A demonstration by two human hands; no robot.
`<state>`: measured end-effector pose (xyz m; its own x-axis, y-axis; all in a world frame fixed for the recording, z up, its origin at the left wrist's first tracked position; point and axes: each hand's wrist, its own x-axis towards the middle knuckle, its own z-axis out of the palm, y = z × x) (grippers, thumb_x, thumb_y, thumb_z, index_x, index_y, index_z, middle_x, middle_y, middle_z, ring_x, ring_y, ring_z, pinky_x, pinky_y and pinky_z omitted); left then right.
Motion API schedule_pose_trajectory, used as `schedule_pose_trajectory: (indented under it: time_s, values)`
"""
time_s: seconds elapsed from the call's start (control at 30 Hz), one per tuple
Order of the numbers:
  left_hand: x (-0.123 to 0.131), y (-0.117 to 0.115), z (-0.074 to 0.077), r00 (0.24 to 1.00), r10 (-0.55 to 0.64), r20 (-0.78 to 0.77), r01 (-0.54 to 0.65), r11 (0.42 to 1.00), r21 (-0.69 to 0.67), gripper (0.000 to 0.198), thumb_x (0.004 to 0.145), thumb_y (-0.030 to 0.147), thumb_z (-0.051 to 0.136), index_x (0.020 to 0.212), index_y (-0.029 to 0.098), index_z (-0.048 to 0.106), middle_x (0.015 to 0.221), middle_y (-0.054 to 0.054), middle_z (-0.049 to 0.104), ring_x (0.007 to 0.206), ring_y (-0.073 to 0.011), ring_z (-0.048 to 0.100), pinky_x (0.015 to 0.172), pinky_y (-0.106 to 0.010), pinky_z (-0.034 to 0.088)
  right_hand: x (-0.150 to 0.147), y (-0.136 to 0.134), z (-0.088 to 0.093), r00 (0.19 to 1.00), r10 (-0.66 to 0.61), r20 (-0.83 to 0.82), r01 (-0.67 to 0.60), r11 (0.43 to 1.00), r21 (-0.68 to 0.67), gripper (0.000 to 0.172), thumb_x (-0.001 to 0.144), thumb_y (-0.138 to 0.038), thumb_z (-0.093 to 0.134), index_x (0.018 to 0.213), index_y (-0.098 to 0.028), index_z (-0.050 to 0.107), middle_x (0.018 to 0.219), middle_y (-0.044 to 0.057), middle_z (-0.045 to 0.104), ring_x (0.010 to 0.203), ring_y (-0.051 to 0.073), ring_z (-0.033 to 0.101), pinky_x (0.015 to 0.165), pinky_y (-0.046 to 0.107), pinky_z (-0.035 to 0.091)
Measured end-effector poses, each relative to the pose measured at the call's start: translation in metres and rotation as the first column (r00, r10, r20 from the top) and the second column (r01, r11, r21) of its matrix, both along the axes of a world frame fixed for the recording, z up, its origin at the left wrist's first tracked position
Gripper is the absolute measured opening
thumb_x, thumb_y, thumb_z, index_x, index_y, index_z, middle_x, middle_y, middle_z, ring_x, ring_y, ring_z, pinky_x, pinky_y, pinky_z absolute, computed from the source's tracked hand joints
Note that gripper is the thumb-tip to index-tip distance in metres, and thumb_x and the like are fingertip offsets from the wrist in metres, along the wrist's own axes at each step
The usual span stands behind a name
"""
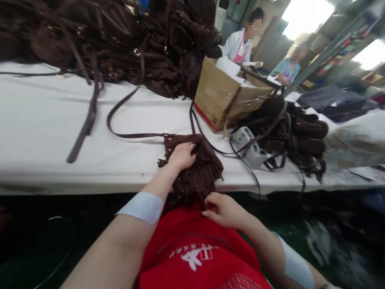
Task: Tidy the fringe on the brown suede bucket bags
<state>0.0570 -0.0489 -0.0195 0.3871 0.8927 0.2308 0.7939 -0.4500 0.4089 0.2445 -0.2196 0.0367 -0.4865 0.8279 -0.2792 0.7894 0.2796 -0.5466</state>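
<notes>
A dark brown fringed handbag [207, 160] lies at the front edge of the white-covered table, its fringe hanging toward my body. My left hand [183, 155] lies across the top of the bag, fingers bent over it and gripping it. Below the edge, my right hand [224, 209] has its fingers curled together at the ends of the fringe; the strands between them are hard to make out. From the bag's left corner a long brown strap [132, 135] loops over the table toward the back.
A heap of brown bags [120, 40] fills the back left. An open cardboard box [222, 96] holds white papers. Right of it are a grey metal device [248, 146] and more brown bags [306, 136]. Two people [237, 46] are in the background.
</notes>
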Motion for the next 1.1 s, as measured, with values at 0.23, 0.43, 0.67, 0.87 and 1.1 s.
schedule_pose_trajectory:
  time_s: [0.23, 0.43, 0.67, 0.87, 1.1]
  values:
    - [0.001, 0.003, -0.002, 1.0, -0.016, -0.014, 0.016, 0.999, 0.041, 0.048, 0.085, 0.032, 0.048, 0.13, 0.017, 0.053, 0.136, -0.009, 0.055, 0.126, -0.0239, 0.048, 0.111, -0.038, 0.033, 0.002, 0.023, -0.033, 0.88, -0.471, -0.057, 0.367, 0.751, -0.55, 0.037, 0.098, -0.04, 0.034, 0.084, -0.015, 0.058, 0.05, -0.004, 0.056, 0.039, 0.01, 0.055, 0.039, 0.017, 0.037]
    - [0.002, 0.004, -0.003, 1.0, -0.006, -0.01, 0.007, 0.999, 0.048, 0.048, 0.084, 0.032, 0.049, 0.129, 0.018, 0.054, 0.134, -0.007, 0.057, 0.125, -0.0238, 0.05, 0.11, -0.038, 0.034, -0.01, 0.039, -0.025, 0.976, -0.159, 0.145, 0.197, 0.934, -0.299, 0.053, 0.063, -0.07, 0.07, 0.059, -0.017, 0.069, 0.046, 0.0, 0.057, 0.041, 0.01, 0.05, 0.043, 0.021, 0.033]
    - [0.002, 0.004, -0.004, 1.0, 0.006, -0.005, -0.005, 0.999, 0.043, 0.046, 0.084, 0.032, 0.049, 0.127, 0.019, 0.056, 0.132, -0.007, 0.059, 0.123, -0.0241, 0.052, 0.109, -0.039, 0.035, -0.012, 0.016, -0.013, 0.96, 0.223, 0.168, -0.2, 0.969, -0.146, 0.062, 0.06, -0.075, 0.068, 0.089, -0.021, 0.076, 0.083, 0.007, 0.065, 0.071, 0.018, 0.06, 0.062, 0.025, 0.043]
    - [0.002, 0.007, -0.006, 1.0, -0.008, -0.005, 0.008, 0.999, 0.047, 0.048, 0.083, 0.032, 0.049, 0.128, 0.017, 0.055, 0.133, -0.009, 0.058, 0.124, -0.0245, 0.051, 0.11, -0.038, 0.034, 0.016, -0.014, -0.012, 0.941, -0.23, -0.248, 0.182, 0.963, -0.199, 0.071, 0.082, -0.045, 0.064, 0.143, -0.025, 0.034, 0.108, 0.007, 0.066, 0.064, 0.011, 0.063, 0.06, 0.024, 0.05]
    - [0.003, 0.008, -0.007, 1.0, -0.015, -0.019, 0.016, 0.999, 0.049, 0.048, 0.084, 0.033, 0.048, 0.128, 0.017, 0.054, 0.133, -0.008, 0.058, 0.124, -0.0234, 0.051, 0.11, -0.037, 0.034, 0.021, -0.006, -0.034, 0.785, -0.566, -0.253, 0.453, 0.802, -0.389, 0.03, 0.096, -0.037, 0.035, 0.101, -0.016, 0.056, 0.081, 0.005, 0.072, 0.042, 0.009, 0.059, 0.038, 0.017, 0.038]
